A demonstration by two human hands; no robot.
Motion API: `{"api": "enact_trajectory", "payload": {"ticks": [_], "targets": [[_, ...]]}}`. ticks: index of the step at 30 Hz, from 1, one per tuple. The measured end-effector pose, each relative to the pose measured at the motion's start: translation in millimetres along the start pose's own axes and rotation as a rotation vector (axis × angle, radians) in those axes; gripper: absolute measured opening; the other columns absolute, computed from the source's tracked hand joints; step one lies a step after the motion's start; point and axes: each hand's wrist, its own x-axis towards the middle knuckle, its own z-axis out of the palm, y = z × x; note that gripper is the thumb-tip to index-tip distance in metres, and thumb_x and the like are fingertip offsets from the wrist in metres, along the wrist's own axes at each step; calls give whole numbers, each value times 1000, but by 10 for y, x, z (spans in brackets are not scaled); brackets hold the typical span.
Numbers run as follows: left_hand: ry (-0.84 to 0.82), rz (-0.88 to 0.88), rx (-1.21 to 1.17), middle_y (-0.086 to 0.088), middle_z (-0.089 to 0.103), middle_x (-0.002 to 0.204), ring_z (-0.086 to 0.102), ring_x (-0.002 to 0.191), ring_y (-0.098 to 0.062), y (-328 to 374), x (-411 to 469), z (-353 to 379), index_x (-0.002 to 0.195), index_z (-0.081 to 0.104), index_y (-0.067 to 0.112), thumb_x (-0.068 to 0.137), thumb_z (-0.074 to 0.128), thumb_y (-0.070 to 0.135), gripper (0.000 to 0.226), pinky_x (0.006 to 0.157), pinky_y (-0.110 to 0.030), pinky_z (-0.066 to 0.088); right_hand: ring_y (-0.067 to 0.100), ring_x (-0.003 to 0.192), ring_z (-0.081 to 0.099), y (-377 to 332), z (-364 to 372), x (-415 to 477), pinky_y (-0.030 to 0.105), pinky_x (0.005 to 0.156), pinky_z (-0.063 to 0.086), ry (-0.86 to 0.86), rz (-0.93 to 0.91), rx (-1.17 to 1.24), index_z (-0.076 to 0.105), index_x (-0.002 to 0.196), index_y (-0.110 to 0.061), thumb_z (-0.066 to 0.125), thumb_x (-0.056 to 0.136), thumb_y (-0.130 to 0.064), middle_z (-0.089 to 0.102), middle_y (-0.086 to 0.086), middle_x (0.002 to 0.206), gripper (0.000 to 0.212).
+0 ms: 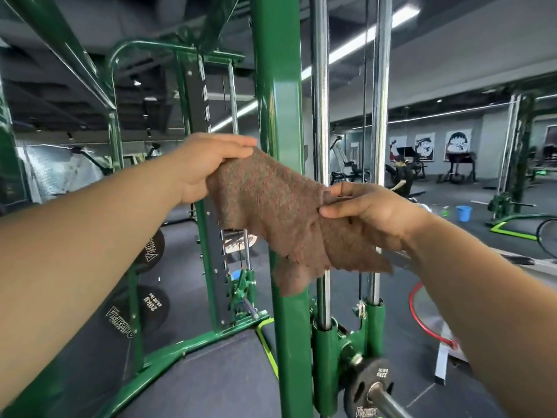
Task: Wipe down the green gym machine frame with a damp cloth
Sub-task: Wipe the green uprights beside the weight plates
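both hands, left hand (205,167) and right hand (370,212), gripping brown cloth (271,212) before green upright post (283,101), dark gym floor (211,384)

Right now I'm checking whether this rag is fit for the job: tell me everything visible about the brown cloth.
The brown fuzzy cloth looks like worn terry, with ragged, frayed lower edges. It is stretched between the left hand, gripping its upper corner, and the right hand, pinching its other side. It hangs in front of the green upright post; contact with the post can't be confirmed, nor dampness.

Both hands raised, arms outstretched — left hand (208,167) and right hand (370,212) pinching shut.
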Motion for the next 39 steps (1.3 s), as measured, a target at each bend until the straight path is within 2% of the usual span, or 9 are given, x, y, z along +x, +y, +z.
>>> {"api": "enact_trajectory", "payload": {"ticks": [5, 9, 12, 15, 18, 23, 26, 33, 39], "targets": [[87, 14, 65, 1, 76, 89, 71, 79, -10, -89, 466, 38, 101, 74, 21, 87, 67, 5, 23, 62, -22, 55, 23, 98, 68, -54, -447, 368, 43, 90, 56, 95, -62, -298, 73, 97, -11, 67, 89, -19, 73, 9, 104, 13], [79, 16, 101, -6, 74, 100, 70, 94, -16, -157, 796, 220, 110, 71, 14, 82, 67, -3, 33, 77, -23, 55, 12, 58, 62, -200, -739, 684, 28, 55, 54, 273, -179, -432, 64, 93, -15, 47, 104, -26, 66, 2, 69, 23], [180, 69, 268, -7, 73, 103, 67, 103, -22, -203, 1049, 226, 96, 77, 24, 75, 75, -4, 35, 96, -31, 51, 11, 35, 50, -418, -1000, 899, 18, 36, 40, 194, -177, -579, 65, 91, -13, 67, 92, -32, 57, -3, 49, 19], [322, 124, 633, 11, 72, 90, 66, 91, -10, -198, 1161, 155, 79, 75, 37, 75, 82, 14, 24, 90, -27, 49, 11, 57, 68, -600, -1145, 1114, 22, 53, 52, 88, -180, -740, 72, 83, -14, 79, 80, -25, 71, 0, 70, 13], [363, 143, 772, 14, 67, 88, 62, 87, -12, -178, 1236, 122, 92, 74, 30, 83, 76, 27, 10, 81, -28, 47, 12, 76, 69, -702, -1169, 1385, 28, 70, 53, 98, -235, -859, 74, 83, -21, 70, 90, -26, 74, -2, 82, 10], [335, 64, 724, 7, 67, 97, 58, 99, -14, -147, 1360, -58, 89, 74, 23, 88, 68, 39, 17, 90, -31, 41, 23, 90, 64, -742, -1090, 1690, 51, 93, 55, 125, -224, -634, 66, 85, -18, 62, 96, -20, 66, 5, 88, 12], [332, 69, 558, 5, 69, 95, 59, 100, -18, -73, 1431, -134, 83, 74, 20, 81, 70, 38, 19, 97, -36, 42, 19, 63, 67, -811, -956, 1748, 38, 65, 57, 183, -183, -436, 67, 92, -12, 70, 89, -18, 69, 6, 74, 7], [141, 52, 136, 2, 58, 60, 54, 53, -13, 293, 1414, -106, 65, 59, 20, 85, 68, 26, 23, 54, -22, 48, 17, 50, 64, -1153, -445, 1679, 23, 46, 52, 96, -24, -194, 64, 85, -8, 58, 95, -25, 67, 6, 69, 21], [-198, 234, 201, -4, 74, 106, 71, 99, -18, 545, 1260, 28, 105, 72, 15, 95, 50, 15, 24, 90, -34, 56, 17, 65, 69, -1360, 30, 1504, 26, 56, 57, -88, -261, -80, 66, 96, -4, 63, 83, -38, 72, 9, 81, 37]]}}
